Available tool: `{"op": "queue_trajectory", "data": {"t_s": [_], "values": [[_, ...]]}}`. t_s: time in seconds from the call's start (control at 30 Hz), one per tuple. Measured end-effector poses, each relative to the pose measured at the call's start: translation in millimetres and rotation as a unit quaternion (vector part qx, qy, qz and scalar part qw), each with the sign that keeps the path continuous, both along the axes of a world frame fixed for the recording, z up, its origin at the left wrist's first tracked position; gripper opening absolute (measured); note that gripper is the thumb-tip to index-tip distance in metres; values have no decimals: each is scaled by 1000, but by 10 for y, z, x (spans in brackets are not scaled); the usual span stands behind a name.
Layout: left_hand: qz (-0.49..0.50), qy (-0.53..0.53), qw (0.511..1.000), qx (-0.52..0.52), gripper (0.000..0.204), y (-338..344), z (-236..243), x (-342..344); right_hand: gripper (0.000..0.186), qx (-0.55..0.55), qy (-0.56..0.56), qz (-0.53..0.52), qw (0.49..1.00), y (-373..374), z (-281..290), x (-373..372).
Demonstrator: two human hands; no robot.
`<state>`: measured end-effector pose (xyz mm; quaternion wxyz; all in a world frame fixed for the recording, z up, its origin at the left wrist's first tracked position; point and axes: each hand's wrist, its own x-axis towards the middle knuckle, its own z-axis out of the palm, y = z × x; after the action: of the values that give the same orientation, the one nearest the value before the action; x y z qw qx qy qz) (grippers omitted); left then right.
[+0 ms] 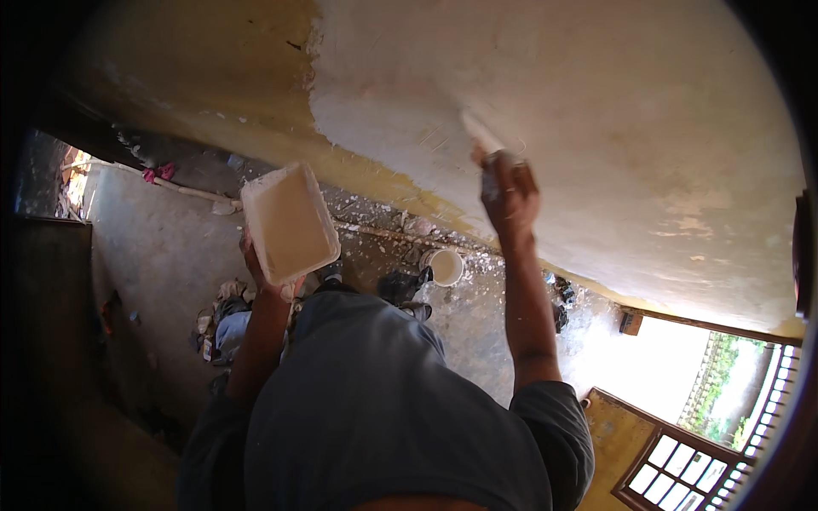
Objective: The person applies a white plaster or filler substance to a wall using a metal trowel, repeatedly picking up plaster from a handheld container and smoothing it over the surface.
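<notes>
**Pale blade (482, 132) up at the wall (596, 102)!**

Here's the left hand (258, 277), clasping a rectangular tub (254, 215) of paste at its near left corner, fingers partly hidden. Farther out, the right hand (511, 194) is closed, blurred, around the blade's lower end, above the wall's bottom edge! Way down, a white bucket (461, 267) stands near that edge.
</notes>
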<state>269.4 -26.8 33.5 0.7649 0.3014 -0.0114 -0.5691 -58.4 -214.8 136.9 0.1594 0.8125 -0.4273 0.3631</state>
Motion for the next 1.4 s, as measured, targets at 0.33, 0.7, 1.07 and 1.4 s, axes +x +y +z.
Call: {"op": "queue_trajectory", "data": {"t_s": [0.33, 0.7, 1.07, 1.4], "values": [[77, -234, 969, -17, 52, 249, -541, 0, 15, 20, 78, -15, 997, -607, -950, 617], [51, -76, 996, -18, 43, 253, -113, 41, 9, 95, 29, 74, 992, -58, -1338, 594], [124, -311, 939, -77, 54, 648, -218, 171, 18, 309, 246, 46, 917, -264, -3174, 729], [118, -398, 907, -70, 56, 904, -259, 307, 6, 233, 248, 32, 940, -524, -2925, 578]]}}
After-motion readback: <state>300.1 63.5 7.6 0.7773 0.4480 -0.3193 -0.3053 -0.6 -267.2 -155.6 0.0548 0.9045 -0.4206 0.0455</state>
